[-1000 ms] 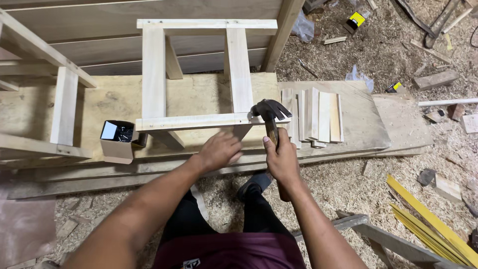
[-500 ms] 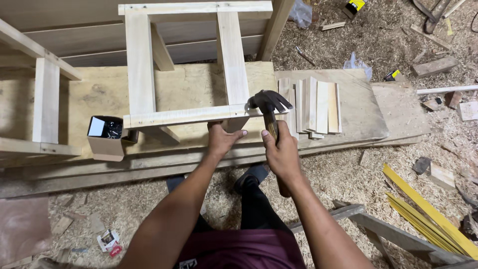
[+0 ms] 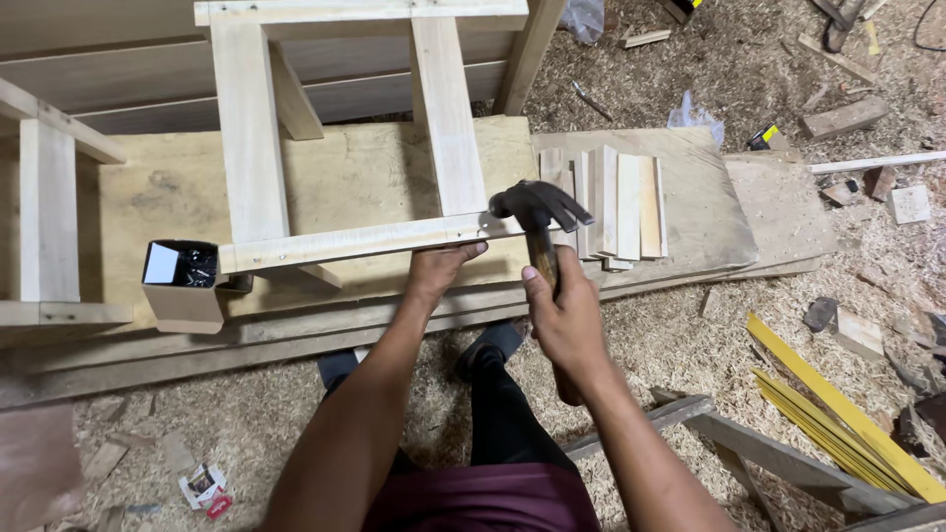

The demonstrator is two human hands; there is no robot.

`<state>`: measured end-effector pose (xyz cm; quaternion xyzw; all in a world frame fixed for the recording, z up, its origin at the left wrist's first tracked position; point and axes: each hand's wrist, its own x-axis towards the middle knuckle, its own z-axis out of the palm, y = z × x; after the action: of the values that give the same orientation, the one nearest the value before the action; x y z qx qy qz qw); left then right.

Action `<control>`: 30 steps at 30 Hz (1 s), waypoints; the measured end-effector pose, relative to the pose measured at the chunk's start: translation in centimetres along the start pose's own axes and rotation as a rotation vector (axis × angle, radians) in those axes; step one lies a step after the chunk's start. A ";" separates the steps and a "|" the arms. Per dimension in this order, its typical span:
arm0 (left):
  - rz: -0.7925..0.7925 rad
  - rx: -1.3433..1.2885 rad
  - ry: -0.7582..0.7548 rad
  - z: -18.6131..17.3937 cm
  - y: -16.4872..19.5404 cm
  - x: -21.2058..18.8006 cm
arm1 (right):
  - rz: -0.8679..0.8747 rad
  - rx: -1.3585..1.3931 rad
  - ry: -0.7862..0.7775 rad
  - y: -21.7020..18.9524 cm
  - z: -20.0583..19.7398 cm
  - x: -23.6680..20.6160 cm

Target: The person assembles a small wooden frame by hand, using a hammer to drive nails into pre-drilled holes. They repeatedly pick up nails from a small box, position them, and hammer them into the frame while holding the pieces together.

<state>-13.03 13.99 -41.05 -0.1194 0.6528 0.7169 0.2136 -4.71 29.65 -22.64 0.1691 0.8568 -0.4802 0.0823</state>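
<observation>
My right hand (image 3: 564, 313) grips the wooden handle of a claw hammer (image 3: 537, 207). Its dark steel head hovers at the right end of the front rail of a pale wooden frame (image 3: 345, 241). My left hand (image 3: 439, 271) presses against the underside of that rail, fingers curled on the wood just left of the hammer head. The frame lies on a plywood board (image 3: 355, 177), with two upright slats running away from me to a top rail.
A small open cardboard box of dark nails (image 3: 182, 286) stands at the rail's left end. Several short wood slats (image 3: 616, 207) lie right of the hammer. Another wooden frame (image 3: 49, 227) is at far left. Yellow strips (image 3: 838, 404), offcuts and sawdust cover the floor.
The view has shifted, so the frame sits lower and nearer. The hammer head has come down slightly toward the rail's right end. My left hand stays on the rail.
</observation>
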 end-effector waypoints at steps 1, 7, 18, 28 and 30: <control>-0.031 0.015 0.008 -0.1 0.0 0.0 | 0.024 0.011 -0.002 0.0 0.1 0.0; 0.080 -0.119 -0.036 0.2 -1.2 0.2 | -0.102 -0.081 0.018 -0.2 0.1 -0.4; 0.097 0.159 0.038 0.3 -2.8 1.3 | -0.471 0.098 0.187 -5.8 -3.2 -5.9; 0.120 -0.380 -0.073 1.2 -2.4 2.4 | -0.359 -0.122 0.173 -4.1 0.5 -2.9; 0.129 -0.054 0.019 0.9 -1.7 1.6 | -0.196 -0.084 0.096 -4.1 -1.4 -3.9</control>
<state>-13.55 15.19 -43.19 -0.0894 0.6416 0.7454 0.1575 -2.53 28.00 -17.45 0.1038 0.8914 -0.4411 0.0006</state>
